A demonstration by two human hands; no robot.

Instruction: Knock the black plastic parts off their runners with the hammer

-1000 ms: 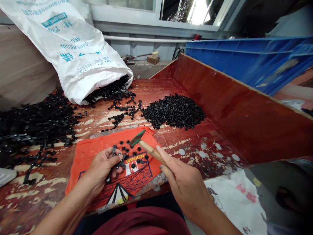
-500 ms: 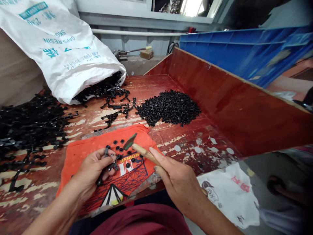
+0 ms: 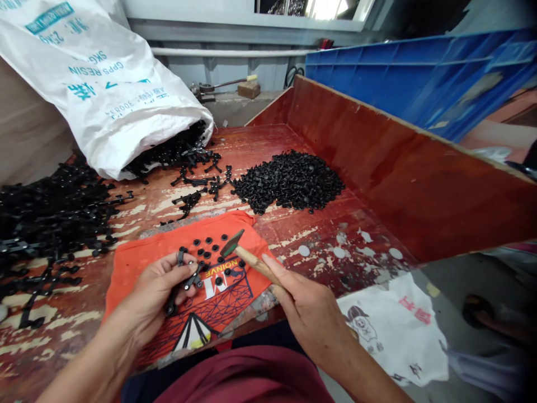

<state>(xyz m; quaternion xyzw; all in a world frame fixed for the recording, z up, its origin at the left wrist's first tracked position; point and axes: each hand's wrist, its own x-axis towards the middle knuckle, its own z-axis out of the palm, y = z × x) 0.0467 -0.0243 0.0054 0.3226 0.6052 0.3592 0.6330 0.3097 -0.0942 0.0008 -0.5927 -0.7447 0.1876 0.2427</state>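
Worn red paint, scraped down to pale wood in many places, covers the workbench [image 3: 327, 235], and a raised red board [image 3: 398, 184] closes its right side. On the near edge lies an orange cloth [image 3: 168, 263] with a printed pattern, and I see both hands over it. My left hand [image 3: 155, 291] grasps a black plastic sprue [image 3: 184, 280], a thin branched runner with small round caps on its ends; it hangs above the cloth, near its middle. My right hand [image 3: 314, 313] is closed around the wooden handle of a small knife [image 3: 247, 256], and the dull greenish blade points at the sprue, very near but I cannot tell if it touches. A few loose black caps [image 3: 213, 252] lie flat on the cloth just under the blade. My judgement is that the step in hand is cutting the caps off the runner, one after another; the next cut seems to need the blade set right at the thin neck beside a cap, with the left fingers kept away from the edge. Further back lies a heap of separated caps [image 3: 289, 182], matte and grainy, and on the left a tangled pile of sprues [image 3: 50, 212] spills from a white woven sack [image 3: 109, 95].
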